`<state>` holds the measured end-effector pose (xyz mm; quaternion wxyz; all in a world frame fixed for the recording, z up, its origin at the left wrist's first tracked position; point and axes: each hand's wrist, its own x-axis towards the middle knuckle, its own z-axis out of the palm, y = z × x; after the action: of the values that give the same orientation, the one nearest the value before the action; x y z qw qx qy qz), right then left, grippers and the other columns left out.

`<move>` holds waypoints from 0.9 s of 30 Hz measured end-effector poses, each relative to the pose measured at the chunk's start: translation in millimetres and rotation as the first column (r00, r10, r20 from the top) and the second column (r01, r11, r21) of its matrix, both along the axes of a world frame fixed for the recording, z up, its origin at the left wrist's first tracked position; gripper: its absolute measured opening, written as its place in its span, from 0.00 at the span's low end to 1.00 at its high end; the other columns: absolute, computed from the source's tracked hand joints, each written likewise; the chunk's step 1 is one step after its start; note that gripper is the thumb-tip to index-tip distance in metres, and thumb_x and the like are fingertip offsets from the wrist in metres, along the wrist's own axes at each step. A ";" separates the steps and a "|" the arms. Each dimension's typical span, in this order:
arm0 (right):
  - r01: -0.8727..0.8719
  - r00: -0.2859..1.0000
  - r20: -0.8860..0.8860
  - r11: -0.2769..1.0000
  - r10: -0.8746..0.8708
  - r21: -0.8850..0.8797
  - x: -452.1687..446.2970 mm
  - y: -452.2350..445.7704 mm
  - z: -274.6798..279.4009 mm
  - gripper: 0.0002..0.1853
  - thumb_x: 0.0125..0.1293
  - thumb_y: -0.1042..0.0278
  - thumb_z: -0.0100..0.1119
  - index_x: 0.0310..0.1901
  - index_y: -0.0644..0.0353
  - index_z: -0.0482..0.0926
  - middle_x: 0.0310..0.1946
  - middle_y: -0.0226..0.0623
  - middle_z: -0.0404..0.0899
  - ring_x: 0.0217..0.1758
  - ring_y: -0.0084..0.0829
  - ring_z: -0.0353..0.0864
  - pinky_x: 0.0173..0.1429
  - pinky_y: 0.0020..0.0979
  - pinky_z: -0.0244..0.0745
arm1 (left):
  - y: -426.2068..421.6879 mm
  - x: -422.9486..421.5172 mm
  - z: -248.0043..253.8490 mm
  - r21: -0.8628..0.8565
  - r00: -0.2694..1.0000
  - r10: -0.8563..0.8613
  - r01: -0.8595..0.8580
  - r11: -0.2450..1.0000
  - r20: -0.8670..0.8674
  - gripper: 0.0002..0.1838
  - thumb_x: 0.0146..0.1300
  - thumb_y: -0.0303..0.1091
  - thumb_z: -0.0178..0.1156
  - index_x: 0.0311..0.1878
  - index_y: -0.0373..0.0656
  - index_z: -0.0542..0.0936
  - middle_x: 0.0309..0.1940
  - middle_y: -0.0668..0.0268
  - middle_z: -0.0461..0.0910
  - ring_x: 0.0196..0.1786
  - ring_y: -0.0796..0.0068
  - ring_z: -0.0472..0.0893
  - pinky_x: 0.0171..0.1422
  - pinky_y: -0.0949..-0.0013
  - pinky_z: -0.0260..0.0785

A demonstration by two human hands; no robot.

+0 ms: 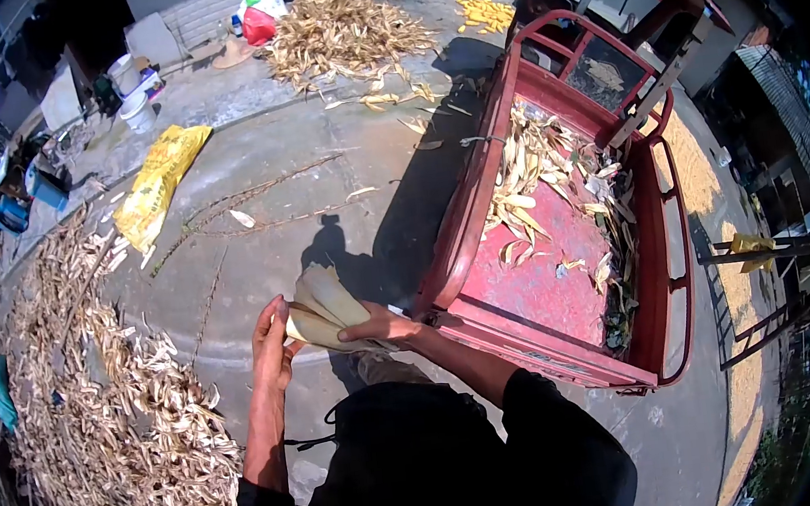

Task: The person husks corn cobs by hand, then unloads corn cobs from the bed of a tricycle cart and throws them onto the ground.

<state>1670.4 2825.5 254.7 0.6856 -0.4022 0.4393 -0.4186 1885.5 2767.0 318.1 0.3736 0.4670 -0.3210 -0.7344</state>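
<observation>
Clasping pale corn husks (328, 294) between them, the left grip (273, 344) and right grip (381, 328) are closed, near a red cargo tricycle (553, 281).

Strong sunlight is received from behind the hands (270, 346), hard-edged shadows (407, 208) being cast beyond them on the ground (278, 145). Detail is lost in the black clothing (399, 464) below the hands. Straight lines are bowed toward the edges, and the corners are blackened by vignetting.
</observation>
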 end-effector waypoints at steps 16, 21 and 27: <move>0.391 0.813 0.294 0.846 -0.502 0.363 -93.2 -187.8 -20.3 0.19 0.61 0.62 0.68 0.48 0.63 0.77 0.32 0.39 0.83 0.29 0.28 0.84 0.29 0.26 0.78 | -90.6 153.6 -249.2 0.368 0.925 0.250 -0.347 0.863 0.286 0.21 0.62 0.34 0.62 0.55 0.36 0.70 0.41 0.57 0.74 0.44 0.58 0.80 0.46 0.58 0.80; 0.525 0.743 0.231 0.761 -0.628 0.381 -132.6 -213.1 -39.9 0.20 0.62 0.58 0.66 0.49 0.64 0.77 0.32 0.38 0.83 0.30 0.29 0.82 0.31 0.27 0.77 | -64.3 168.4 -304.0 0.566 0.840 0.011 -0.374 0.735 0.542 0.10 0.58 0.32 0.63 0.39 0.37 0.75 0.25 0.62 0.73 0.24 0.64 0.78 0.27 0.59 0.78; 0.610 0.725 -0.003 0.640 -0.689 0.467 -192.8 -248.7 -81.6 0.24 0.61 0.52 0.66 0.48 0.65 0.77 0.30 0.39 0.82 0.27 0.28 0.80 0.30 0.26 0.74 | -112.7 130.1 -339.6 0.466 0.420 -0.509 0.208 0.860 0.751 0.10 0.55 0.32 0.66 0.38 0.38 0.79 0.27 0.64 0.78 0.27 0.66 0.80 0.31 0.61 0.78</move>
<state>1477.6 2576.7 173.2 0.5958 -0.0139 0.5744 -0.5611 2015.6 2654.3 -21.6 -0.0785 0.7367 -0.4393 -0.5081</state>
